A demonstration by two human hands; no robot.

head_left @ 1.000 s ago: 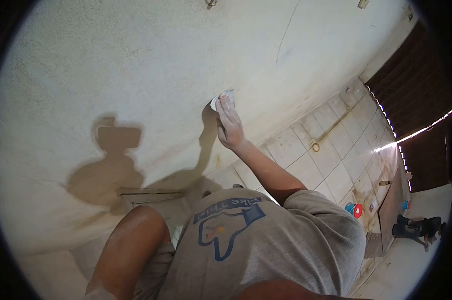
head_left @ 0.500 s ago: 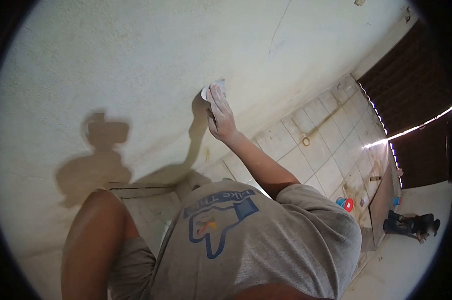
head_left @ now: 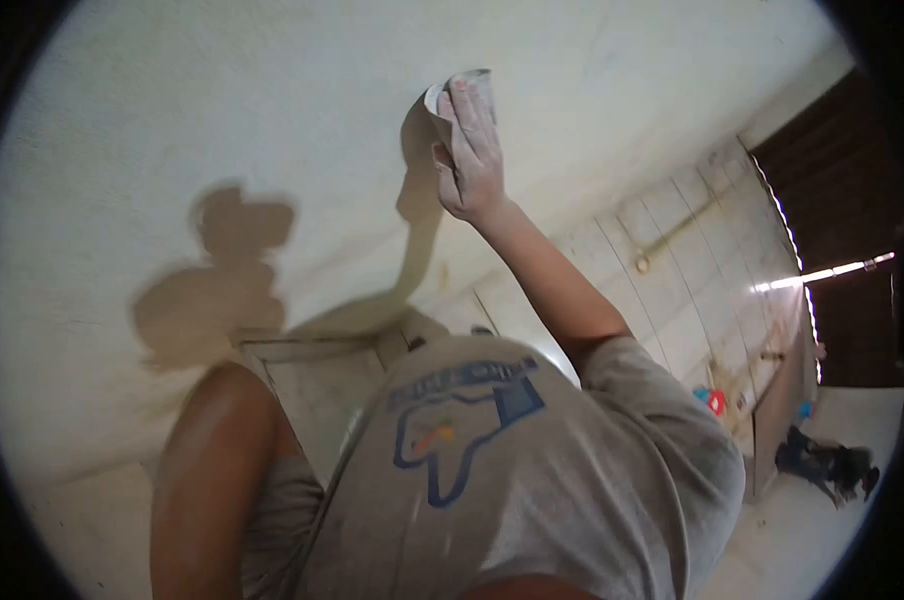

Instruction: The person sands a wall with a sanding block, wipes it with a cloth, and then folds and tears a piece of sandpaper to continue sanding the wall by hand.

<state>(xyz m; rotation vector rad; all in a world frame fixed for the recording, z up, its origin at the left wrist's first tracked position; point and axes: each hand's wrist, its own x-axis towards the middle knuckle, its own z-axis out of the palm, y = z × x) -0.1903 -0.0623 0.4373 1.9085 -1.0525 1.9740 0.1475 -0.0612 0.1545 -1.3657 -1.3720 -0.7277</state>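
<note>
My right hand (head_left: 472,150), whitened with dust, presses a bent sheet of sandpaper (head_left: 484,88) to the pale wall (head_left: 322,110). Its fingers lie extended over the sheet, with the thumb to the left side. One edge of the sandpaper curls away from the surface. My arm reaches up from a grey short sleeve, and its shadow falls on the wall just left of the hand. My left hand is out of frame; at the left only a bent bare limb (head_left: 217,450) shows.
Tiled surfaces (head_left: 672,250) with stains run to the right of my arm. A dark shutter (head_left: 842,200) lets light through a gap. Red and blue items (head_left: 712,400) lie lower right, near another person (head_left: 827,462). A pale framed recess (head_left: 317,390) sits below the wall.
My right hand has slid the sandpaper upward in view along the wall, with the arm stretched farther. The whole view has shifted slightly, moving the background to the right.
</note>
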